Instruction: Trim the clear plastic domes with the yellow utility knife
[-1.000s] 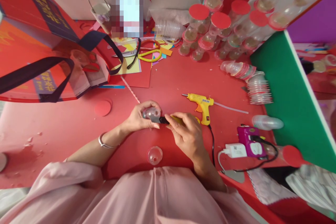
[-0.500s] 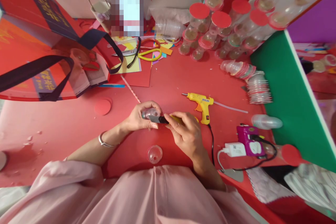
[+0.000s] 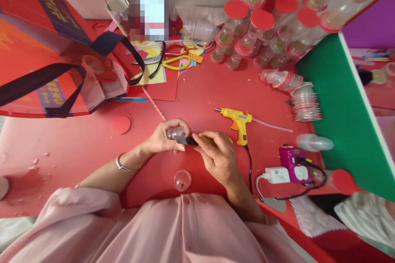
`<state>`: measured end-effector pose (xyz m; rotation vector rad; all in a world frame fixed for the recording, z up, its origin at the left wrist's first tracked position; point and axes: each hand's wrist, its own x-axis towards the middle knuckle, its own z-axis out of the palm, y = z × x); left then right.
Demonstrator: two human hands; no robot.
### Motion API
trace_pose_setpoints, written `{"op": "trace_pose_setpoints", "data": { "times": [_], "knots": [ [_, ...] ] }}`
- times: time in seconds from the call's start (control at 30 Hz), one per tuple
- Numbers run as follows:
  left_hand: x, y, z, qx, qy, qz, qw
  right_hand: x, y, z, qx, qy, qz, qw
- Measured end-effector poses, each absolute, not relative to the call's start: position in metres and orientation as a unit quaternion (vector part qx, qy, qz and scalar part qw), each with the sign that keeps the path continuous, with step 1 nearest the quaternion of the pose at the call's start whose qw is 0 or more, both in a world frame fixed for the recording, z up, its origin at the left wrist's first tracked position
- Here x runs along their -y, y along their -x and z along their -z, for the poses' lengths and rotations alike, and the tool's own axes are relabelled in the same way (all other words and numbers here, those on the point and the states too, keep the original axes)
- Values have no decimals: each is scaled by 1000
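Red-topped stack [image 3: 243,44]: at the back, looks done
Right hand [image 3: 219,153]: pinching a knife [image 3: 181,140], blade at the cup [image 3: 176,132], probably mid-cut
Left hand [image 3: 162,139]: curled round that cup
Loose dome [image 3: 182,180]: unheld on the table [image 3: 197,90], undone I guess

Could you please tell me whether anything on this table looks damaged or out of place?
Yes: small ragged pale marks break up the otherwise smooth red tabletop, well to the left of the left hand. I cannot tell whether they are scraps or worn spots.

Head view, forward and down, nearish.
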<state>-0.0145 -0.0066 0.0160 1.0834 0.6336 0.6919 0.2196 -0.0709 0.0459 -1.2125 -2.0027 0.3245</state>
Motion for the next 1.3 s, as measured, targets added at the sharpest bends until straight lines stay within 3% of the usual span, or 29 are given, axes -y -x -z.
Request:
{"op": "trace_pose_setpoints", "data": {
  "times": [0.27,1.3],
  "knots": [
    [4,12,-13,-302,-502,-366,723,70,-219,-46,787,462,-117,392],
    [5,12,-17,-298,-511,-352,726,71,-221,-48,789,483,-110,364]
  ]
}}
